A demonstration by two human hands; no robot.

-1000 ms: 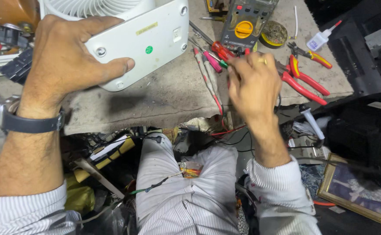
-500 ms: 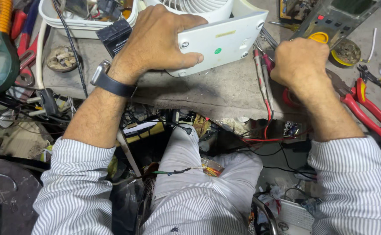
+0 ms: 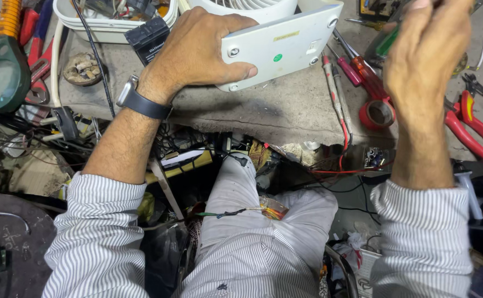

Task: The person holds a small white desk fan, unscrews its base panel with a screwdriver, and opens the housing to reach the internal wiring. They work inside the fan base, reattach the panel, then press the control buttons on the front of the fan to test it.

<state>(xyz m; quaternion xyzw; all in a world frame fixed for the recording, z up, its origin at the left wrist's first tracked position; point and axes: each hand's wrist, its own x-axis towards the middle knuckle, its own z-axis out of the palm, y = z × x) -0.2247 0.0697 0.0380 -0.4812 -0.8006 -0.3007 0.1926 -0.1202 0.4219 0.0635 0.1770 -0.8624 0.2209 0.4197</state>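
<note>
here left hand (image 3: 197, 52) clamps white fan base (image 3: 285, 47).

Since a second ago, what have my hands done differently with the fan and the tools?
The right hand has come up off the tool pile on the bench and now holds a green-handled screwdriver, raised above the red tape roll. The left hand stays clamped on the white fan base, which has not shifted on the bench.
</note>
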